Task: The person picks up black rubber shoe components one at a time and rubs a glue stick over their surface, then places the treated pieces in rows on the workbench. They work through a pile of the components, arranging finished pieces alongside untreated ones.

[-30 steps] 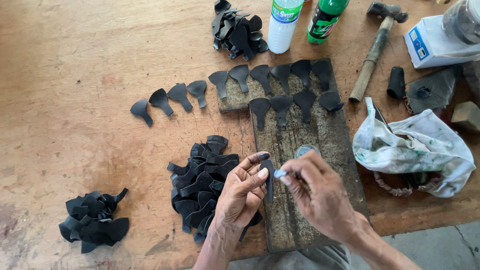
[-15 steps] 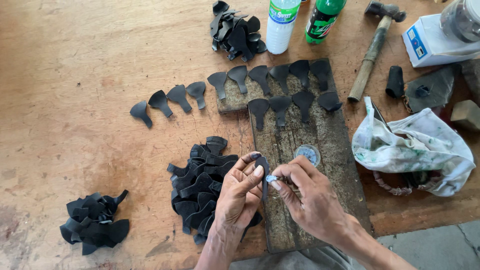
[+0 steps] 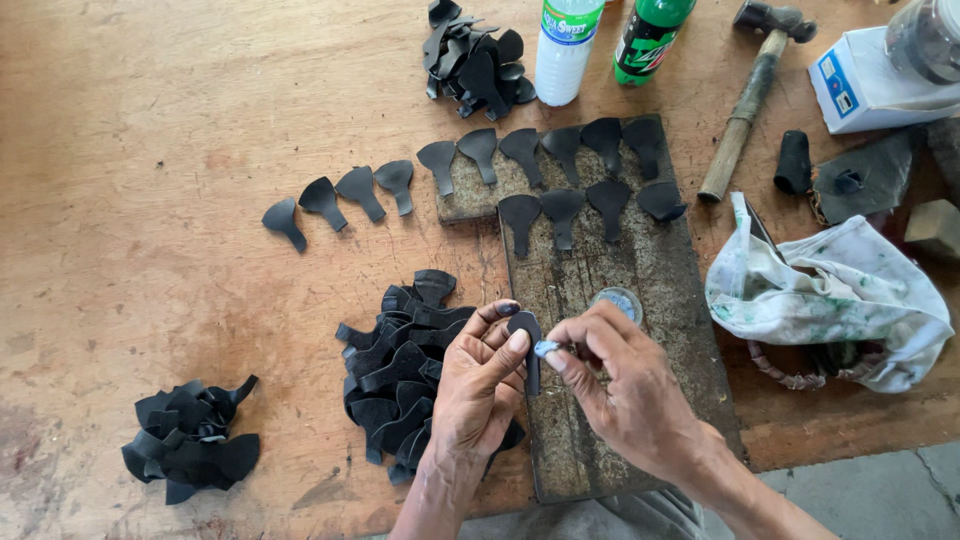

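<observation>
Here a small black spade-shaped piece [image 3: 525, 330] is pinched between the closed fingers [image 3: 512, 345] of the left hand [image 3: 480, 390], low in the middle of the frame, over the dark work board [image 3: 600, 440]. The right hand [image 3: 625, 385] is closed on a small tool [image 3: 548, 349] whose pale tip is set against the piece; what kind of tool it is cannot be told. A slip is judged the main risk: the piece is small and held by its edge only, so it could be twisted out of the grip or the left thumb smeared or nicked. The small round tin [image 3: 617, 301] just above the right hand could be knocked by the knuckles. The finished pieces [image 3: 560, 175] laid in rows at upper centre lie well apart. The wooden desk [image 3: 150, 120] is worn and stained, with a grey floor [image 3: 900, 490] seen at lower right.
</observation>
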The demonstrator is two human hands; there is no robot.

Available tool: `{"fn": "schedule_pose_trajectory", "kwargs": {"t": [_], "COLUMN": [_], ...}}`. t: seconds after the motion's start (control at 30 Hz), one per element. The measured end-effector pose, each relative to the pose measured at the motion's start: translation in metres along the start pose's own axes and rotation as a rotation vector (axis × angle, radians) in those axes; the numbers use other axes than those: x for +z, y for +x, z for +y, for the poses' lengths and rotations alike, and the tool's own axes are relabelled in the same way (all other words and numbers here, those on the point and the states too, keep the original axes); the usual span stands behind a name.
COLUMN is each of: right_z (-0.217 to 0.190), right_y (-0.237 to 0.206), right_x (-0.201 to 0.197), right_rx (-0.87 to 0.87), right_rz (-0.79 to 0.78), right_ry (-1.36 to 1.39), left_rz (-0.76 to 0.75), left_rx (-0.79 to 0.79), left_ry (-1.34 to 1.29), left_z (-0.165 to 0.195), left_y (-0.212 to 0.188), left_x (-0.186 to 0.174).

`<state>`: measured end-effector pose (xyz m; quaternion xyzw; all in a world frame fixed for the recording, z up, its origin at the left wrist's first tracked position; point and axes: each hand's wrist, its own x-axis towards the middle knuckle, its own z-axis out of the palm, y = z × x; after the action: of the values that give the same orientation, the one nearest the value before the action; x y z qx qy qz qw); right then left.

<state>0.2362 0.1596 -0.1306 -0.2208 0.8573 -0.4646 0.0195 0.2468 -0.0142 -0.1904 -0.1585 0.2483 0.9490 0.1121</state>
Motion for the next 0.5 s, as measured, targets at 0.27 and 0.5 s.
{"fn": "schedule_pose_trajectory", "kwargs": {"t": [0.27, 0.5], "right_z": [0.0009, -0.0016], "right_y": [-0.0042, -0.0079], "right_x": [-0.0055, -0.0037], "right_rx": [-0.025, 0.044], "right_rz": [-0.061, -0.167], "right_ry": [-0.002, 0.01], "left_rz": [0.025, 0.086], "left_rx": [0.076, 0.112], "left_ry": [0.016, 0.062], "left_z": [-0.0018, -0.002], "left_y": [0.0011, 0.0052], "left_x": [0.0012, 0.0046]}}
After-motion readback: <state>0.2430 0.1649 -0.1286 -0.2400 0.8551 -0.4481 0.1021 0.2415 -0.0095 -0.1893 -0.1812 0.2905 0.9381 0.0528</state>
